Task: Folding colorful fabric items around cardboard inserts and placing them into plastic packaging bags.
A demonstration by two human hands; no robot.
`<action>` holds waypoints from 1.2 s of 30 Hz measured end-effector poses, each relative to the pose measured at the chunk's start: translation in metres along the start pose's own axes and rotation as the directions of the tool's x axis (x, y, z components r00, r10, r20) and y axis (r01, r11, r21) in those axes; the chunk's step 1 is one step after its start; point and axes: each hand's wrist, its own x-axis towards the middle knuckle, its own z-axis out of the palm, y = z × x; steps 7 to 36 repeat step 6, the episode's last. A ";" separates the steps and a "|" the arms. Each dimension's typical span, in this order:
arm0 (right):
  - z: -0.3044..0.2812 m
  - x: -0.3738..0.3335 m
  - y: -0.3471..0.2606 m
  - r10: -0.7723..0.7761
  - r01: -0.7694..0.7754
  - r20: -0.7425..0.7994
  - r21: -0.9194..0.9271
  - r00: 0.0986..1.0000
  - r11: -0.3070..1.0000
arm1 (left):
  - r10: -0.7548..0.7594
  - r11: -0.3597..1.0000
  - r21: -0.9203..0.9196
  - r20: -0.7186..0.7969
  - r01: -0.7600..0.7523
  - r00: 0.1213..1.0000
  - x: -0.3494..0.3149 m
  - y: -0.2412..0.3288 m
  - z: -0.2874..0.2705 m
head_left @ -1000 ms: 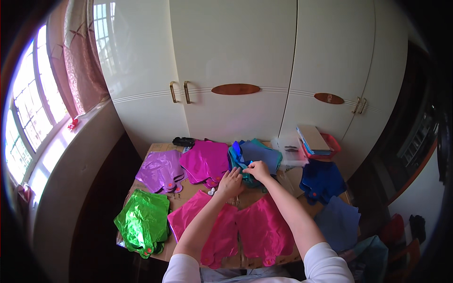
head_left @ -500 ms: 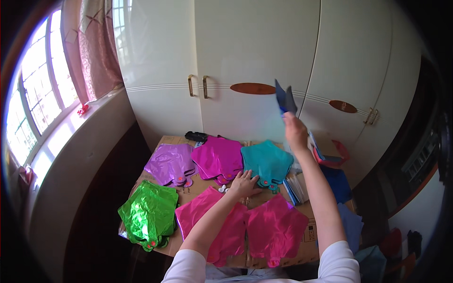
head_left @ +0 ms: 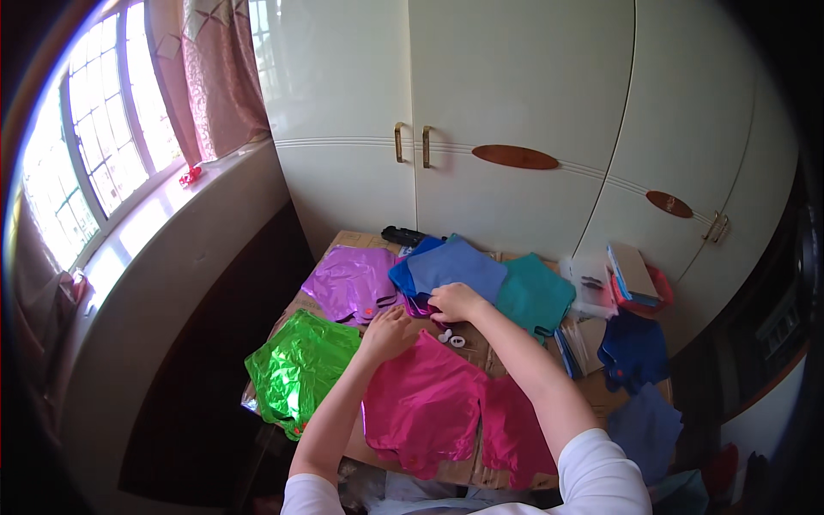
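A flat grey-blue piece (head_left: 468,268) and a brighter blue piece (head_left: 414,268) lie over the magenta pile (head_left: 416,307), hiding most of it. At their near edge, my right hand (head_left: 455,302) has its fingers closed on the grey-blue piece. My left hand (head_left: 388,335) is open, palm down, beside the purple pile (head_left: 352,279) and above the cardboard. Shiny green pieces (head_left: 305,369) are at the left. A shiny pink pile (head_left: 425,399) sits nearest me, with a darker pink pile (head_left: 515,433) partly under my right forearm. A teal pile (head_left: 536,296) lies right of the grey-blue piece.
Cardboard (head_left: 476,335) covers the table, with small white round parts (head_left: 452,339) on it. At the right are upright papers (head_left: 579,343), a red basket (head_left: 657,287), dark blue pieces (head_left: 635,348) and light blue ones (head_left: 648,429). White cabinet doors (head_left: 515,77) stand behind.
My right hand has come down from the air with the blue pieces, now over the magenta pile. My left hand has moved left, off the teal pile's edge. The view has shifted.
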 end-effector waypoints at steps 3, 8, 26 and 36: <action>0.008 -0.002 0.004 0.072 -0.072 0.016 0.052 0.997 0.996 | -0.019 1.000 0.012 0.019 0.019 1.000 -0.001 -0.001 -0.007; 0.012 -0.001 0.003 0.185 -0.184 0.006 0.152 0.983 0.971 | -0.019 0.998 -0.052 -0.001 0.019 1.000 0.007 -0.001 -0.001; 0.012 -0.001 0.003 0.185 -0.184 0.006 0.152 0.983 0.971 | -0.019 0.998 -0.052 -0.001 0.019 1.000 0.007 -0.001 -0.001; 0.012 -0.001 0.003 0.185 -0.184 0.006 0.152 0.983 0.971 | -0.019 0.998 -0.052 -0.001 0.019 1.000 0.007 -0.001 -0.001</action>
